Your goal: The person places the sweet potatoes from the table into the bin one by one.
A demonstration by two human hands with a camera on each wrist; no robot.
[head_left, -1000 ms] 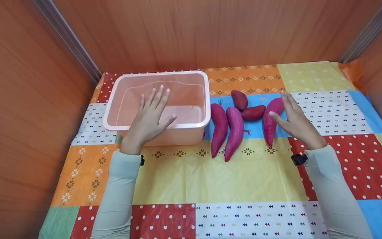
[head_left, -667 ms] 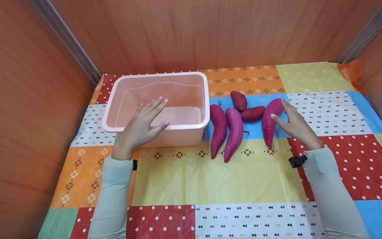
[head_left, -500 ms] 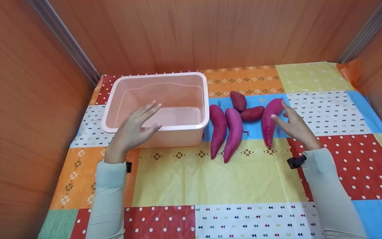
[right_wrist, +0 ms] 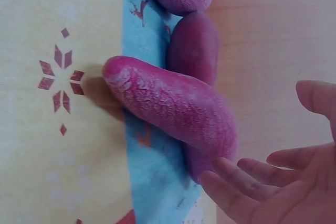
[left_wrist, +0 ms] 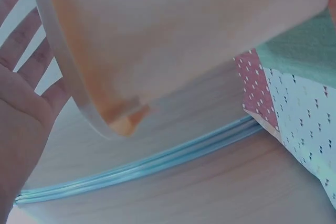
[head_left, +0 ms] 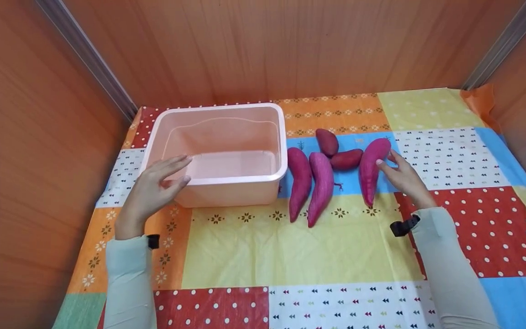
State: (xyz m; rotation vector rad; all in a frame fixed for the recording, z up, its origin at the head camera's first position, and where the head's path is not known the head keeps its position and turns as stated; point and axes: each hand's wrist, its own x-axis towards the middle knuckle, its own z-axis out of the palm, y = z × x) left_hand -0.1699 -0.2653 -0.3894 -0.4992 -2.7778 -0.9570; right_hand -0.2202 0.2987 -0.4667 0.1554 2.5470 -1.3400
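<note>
1. Now the right hand (head_left: 407,180) is hovering at the curved magenta tuber (head_left: 371,171), thumb and fingers standing apart; whether its fingertips are touching the skin, I cannot tell.
2. That tuber is lying on the patchwork cloth (head_left: 299,260), its narrow end pointing nearer the person, its rough skin wrinkling finely in the right wrist view.
3. Over left, the left hand (head_left: 149,189) is hanging beside the pink plastic bin (head_left: 231,194), fingers spreading loosely near its rounded rim.
4. Two long, tapering tubers (head_left: 321,187) are resting near the bin, two smaller ovals (head_left: 327,142) sitting just behind.
</note>
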